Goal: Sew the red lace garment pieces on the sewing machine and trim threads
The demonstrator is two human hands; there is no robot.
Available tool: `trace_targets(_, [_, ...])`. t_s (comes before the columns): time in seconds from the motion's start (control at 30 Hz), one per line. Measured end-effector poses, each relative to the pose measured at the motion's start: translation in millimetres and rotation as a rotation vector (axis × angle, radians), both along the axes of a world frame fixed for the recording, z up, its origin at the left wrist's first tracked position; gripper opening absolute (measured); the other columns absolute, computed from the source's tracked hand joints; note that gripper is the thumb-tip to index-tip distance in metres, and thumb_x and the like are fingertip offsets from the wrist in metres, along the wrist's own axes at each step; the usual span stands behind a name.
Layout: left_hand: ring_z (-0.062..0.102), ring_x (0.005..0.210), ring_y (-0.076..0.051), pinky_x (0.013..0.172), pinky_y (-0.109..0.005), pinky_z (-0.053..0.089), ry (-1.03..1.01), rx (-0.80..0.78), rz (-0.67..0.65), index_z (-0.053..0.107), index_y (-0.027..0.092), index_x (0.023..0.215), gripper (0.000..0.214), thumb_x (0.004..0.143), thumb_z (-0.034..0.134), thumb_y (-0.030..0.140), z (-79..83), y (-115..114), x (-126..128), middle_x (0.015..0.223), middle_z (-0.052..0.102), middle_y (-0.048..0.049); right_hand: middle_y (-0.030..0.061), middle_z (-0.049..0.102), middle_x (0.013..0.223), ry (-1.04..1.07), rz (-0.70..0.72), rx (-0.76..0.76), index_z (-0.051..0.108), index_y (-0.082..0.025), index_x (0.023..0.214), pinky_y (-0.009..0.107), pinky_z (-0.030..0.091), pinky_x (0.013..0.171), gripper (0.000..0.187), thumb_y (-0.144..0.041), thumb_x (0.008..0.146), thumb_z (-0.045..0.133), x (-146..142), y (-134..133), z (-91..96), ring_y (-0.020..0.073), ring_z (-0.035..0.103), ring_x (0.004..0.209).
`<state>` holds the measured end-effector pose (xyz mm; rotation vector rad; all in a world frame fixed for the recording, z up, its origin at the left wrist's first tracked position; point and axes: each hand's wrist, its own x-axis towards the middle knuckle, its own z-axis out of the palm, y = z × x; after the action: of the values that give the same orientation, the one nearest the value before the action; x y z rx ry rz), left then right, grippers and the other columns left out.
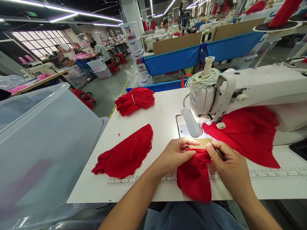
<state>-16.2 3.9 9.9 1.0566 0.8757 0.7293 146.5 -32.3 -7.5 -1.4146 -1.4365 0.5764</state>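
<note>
Red cloth piece [195, 183] at the near edge of the white table [165, 121], squarely between my hands. Long axis runs from the pinched upper end down toward my lap. Left hand [176, 155]: grip closed, thumb against fingers, on the cloth's upper left edge. Right hand [229, 163]: nearer the sewing machine [261, 84], grip closed round a slim dark tool [220, 154], thumb by the upper right corner; cannot tell if it pinches cloth too.

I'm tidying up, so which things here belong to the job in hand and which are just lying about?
Likely the job:
held red cloth
dark tool in right hand
sewing machine
tied red bundle
flat red piece

Seemingly lying about:
small red scrap
clear plastic bin
</note>
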Motion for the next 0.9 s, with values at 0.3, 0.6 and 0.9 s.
trace_targets(0.3, [0.051,0.062,-0.010,0.058,-0.022,0.036,0.049,0.005,0.026,0.062,0.012,0.071,0.032,0.065,0.078,0.039,-2.2,0,5,0.067,0.059,0.0003,-0.0018,0.064,0.066,-0.075,-0.146,0.062,0.062,-0.023,0.077,0.021,0.045,0.051,0.020,-0.040,0.087,0.057,7,-7,1.2,0.0128,0.057,0.055])
trace_targets(0.6, [0.057,0.065,-0.012,0.062,-0.022,0.041,-0.026,-0.128,0.041,0.063,0.012,0.073,0.042,0.055,0.083,0.045,0.1,1,4,0.069,0.064,-0.0016,0.0036,0.074,0.093,-0.356,0.078,0.135,0.069,-0.024,0.107,0.023,0.052,0.063,0.027,-0.040,0.092,0.053,38,-20,-24.5,0.0177,0.069,0.082])
trace_targets(0.9, [0.057,0.065,-0.011,0.062,-0.022,0.041,-0.005,-0.107,0.036,0.064,0.012,0.073,0.047,0.054,0.084,0.049,-2.3,0,4,0.069,0.064,-0.0015,0.0013,0.072,0.079,-0.396,0.088,0.205,0.072,-0.023,0.100,0.024,0.050,0.059,0.027,-0.037,0.094,0.051,20,-11,-19.7,0.0154,0.067,0.072])
